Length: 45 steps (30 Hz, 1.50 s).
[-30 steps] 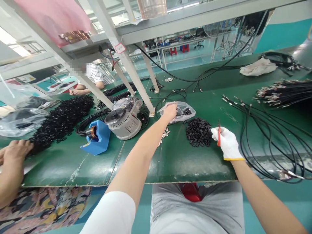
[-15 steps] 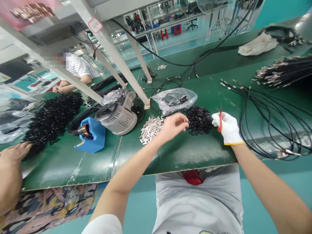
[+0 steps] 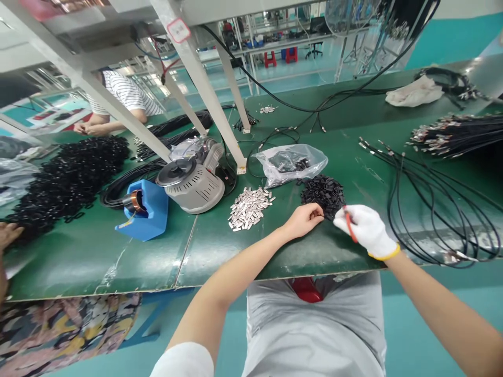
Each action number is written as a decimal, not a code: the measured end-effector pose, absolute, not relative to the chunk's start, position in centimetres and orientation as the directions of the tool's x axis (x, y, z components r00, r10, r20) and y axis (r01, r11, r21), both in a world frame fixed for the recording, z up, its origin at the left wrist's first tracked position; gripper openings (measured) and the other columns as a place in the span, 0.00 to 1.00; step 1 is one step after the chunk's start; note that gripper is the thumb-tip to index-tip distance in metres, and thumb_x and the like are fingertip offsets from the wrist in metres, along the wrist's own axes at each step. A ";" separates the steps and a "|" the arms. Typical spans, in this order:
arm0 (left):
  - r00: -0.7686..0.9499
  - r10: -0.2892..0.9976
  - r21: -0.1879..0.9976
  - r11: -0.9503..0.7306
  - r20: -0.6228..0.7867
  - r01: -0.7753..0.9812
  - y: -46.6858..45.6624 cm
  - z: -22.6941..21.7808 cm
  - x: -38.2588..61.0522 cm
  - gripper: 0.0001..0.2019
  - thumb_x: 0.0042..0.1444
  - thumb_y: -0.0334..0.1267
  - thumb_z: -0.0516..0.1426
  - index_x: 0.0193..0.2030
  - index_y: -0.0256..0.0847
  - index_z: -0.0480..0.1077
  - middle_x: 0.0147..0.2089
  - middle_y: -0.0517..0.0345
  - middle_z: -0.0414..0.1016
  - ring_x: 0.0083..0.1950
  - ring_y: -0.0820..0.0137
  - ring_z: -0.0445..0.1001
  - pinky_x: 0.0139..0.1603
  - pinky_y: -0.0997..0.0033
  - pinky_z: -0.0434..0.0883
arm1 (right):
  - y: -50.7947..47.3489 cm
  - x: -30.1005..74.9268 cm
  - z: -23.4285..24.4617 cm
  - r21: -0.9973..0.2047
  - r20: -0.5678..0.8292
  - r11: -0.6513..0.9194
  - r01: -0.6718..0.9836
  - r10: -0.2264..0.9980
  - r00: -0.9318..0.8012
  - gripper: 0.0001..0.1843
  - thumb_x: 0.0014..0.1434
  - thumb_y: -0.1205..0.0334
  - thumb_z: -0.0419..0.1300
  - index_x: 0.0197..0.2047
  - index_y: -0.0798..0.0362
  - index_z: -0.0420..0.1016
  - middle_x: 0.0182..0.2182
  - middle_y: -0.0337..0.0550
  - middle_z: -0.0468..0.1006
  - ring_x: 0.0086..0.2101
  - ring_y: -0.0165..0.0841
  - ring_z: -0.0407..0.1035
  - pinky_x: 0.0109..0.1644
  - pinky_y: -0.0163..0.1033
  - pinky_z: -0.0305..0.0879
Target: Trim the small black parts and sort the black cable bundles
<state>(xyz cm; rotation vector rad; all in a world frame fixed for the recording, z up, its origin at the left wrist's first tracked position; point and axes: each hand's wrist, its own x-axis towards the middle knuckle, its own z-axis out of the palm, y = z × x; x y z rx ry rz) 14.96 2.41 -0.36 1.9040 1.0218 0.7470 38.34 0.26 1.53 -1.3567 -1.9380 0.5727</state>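
My left hand (image 3: 304, 220) is bare and rests at the near edge of a heap of small black plastic pieces (image 3: 323, 192). Its fingertips are pinched together, and whatever they hold is too small or hidden to make out. Close by on the right, my right hand (image 3: 363, 226) wears a white glove with a yellow cuff. It is closed on a slim red-handled tool (image 3: 350, 225), whose tip I cannot see clearly. Left of the black heap lies a pile of small silvery metal connector shells (image 3: 249, 208). Behind it, a clear plastic bag (image 3: 291, 162) contains more black pieces.
Black cables (image 3: 428, 209) loop on the right, below a thick cable bundle (image 3: 451, 133). A grey round machine (image 3: 192, 186) and a blue tape dispenser (image 3: 151, 212) stand left. A co-worker's hand (image 3: 8, 234) is beside a black heap (image 3: 74, 175). White shelf posts (image 3: 208, 91) rise behind.
My left hand has moved right and nearer to me, from beside the metal pile to the black heap, fingers now pinched. My gloved hand has tilted and come slightly nearer with the red-handled tool.
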 end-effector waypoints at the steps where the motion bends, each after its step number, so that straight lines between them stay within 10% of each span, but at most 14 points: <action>1: 0.488 0.865 0.876 -0.325 0.122 0.357 2.2 -0.6 14.8 0.07 0.62 0.40 0.58 0.43 0.40 0.72 0.37 0.58 0.74 0.34 0.71 0.67 0.37 0.71 0.67 | -0.1 38.2 1.6 -0.603 0.294 0.434 0.669 0.901 -0.320 0.15 0.53 0.46 0.68 0.30 0.49 0.77 0.30 0.44 0.81 0.35 0.40 0.75 0.41 0.41 0.68; 10: 0.434 0.889 0.874 -0.320 0.144 0.366 5.7 -1.2 14.5 0.04 0.61 0.35 0.57 0.41 0.39 0.72 0.40 0.57 0.76 0.38 0.70 0.71 0.43 0.70 0.69 | 4.5 35.7 0.9 -0.451 0.244 0.485 0.749 0.874 -0.420 0.16 0.62 0.49 0.60 0.47 0.50 0.80 0.37 0.45 0.84 0.36 0.39 0.78 0.41 0.39 0.68; 21: 0.362 0.904 0.870 -0.354 0.226 0.342 4.0 -0.2 13.7 0.05 0.63 0.37 0.56 0.44 0.40 0.70 0.37 0.60 0.73 0.34 0.72 0.69 0.39 0.71 0.68 | 3.3 35.8 0.3 -0.449 0.480 0.550 0.704 0.813 -0.330 0.16 0.64 0.49 0.62 0.48 0.50 0.80 0.43 0.47 0.83 0.45 0.43 0.77 0.52 0.45 0.70; 26: 0.265 0.928 0.740 -0.369 0.261 0.563 0.9 0.0 10.9 0.02 0.64 0.33 0.54 0.41 0.41 0.68 0.39 0.56 0.72 0.42 0.67 0.72 0.49 0.65 0.71 | 0.9 34.9 0.5 -0.302 0.446 0.725 0.618 0.681 -0.581 0.12 0.62 0.51 0.64 0.37 0.51 0.79 0.41 0.50 0.83 0.46 0.44 0.77 0.54 0.46 0.69; 33: 0.133 0.953 0.470 -0.253 0.273 0.845 0.1 -0.6 9.0 0.06 0.63 0.27 0.51 0.44 0.39 0.65 0.65 0.36 0.64 0.71 0.50 0.62 0.69 0.39 0.63 | 6.1 35.5 0.3 -0.367 0.346 0.448 0.815 0.879 -0.327 0.15 0.62 0.48 0.60 0.42 0.51 0.80 0.32 0.45 0.83 0.34 0.40 0.76 0.38 0.41 0.66; 45: 0.247 0.926 0.567 -0.370 0.284 0.736 3.0 -2.0 13.3 0.08 0.62 0.24 0.49 0.45 0.36 0.65 0.67 0.32 0.66 0.76 0.54 0.58 0.77 0.45 0.57 | 6.7 36.2 -0.2 -0.509 0.322 0.325 0.797 0.931 -0.174 0.18 0.62 0.45 0.61 0.46 0.47 0.80 0.38 0.43 0.84 0.39 0.41 0.78 0.45 0.42 0.69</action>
